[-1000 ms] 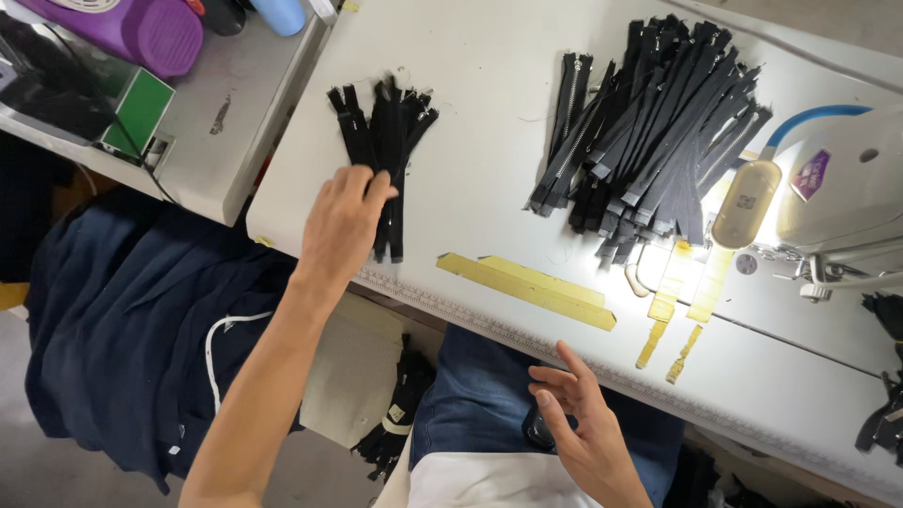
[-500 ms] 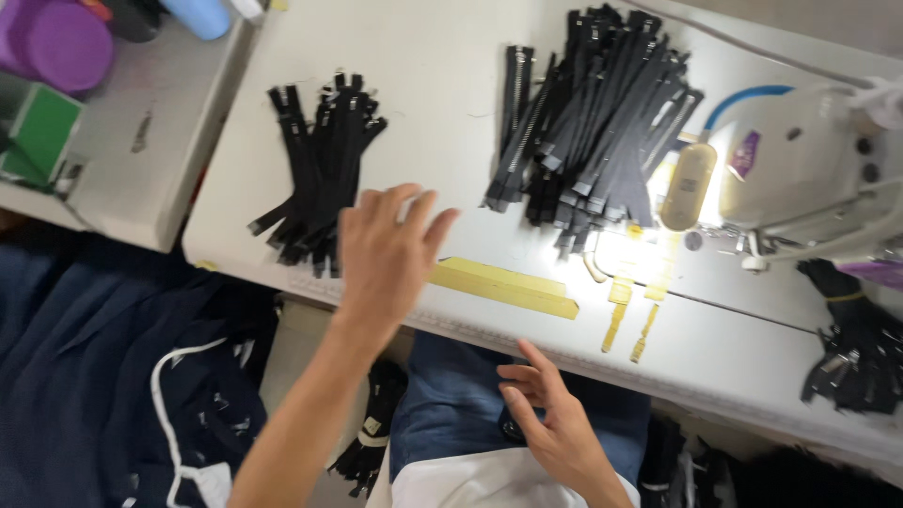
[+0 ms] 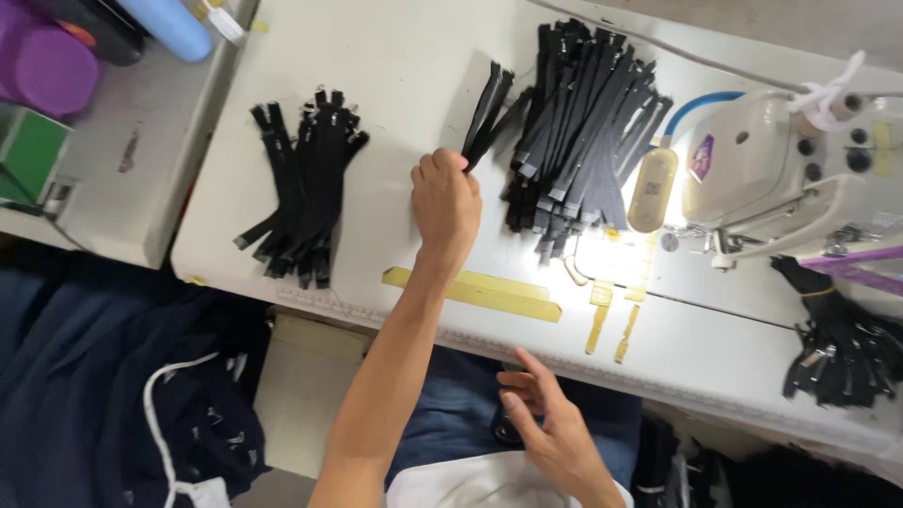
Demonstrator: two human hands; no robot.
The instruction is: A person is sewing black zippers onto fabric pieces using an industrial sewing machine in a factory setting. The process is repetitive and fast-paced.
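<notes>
White table, two black strap piles, sewing machine, yellow ruler

Black straps and a black bundle on the white surface; yellow strip; purple tub.

Left hand extended, fingers pinched; right hand open at lap.

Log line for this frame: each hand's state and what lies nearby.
left hand: pinching strap off right pile | right hand: empty, in lap | left pile: untouched | sewing machine: right
</notes>
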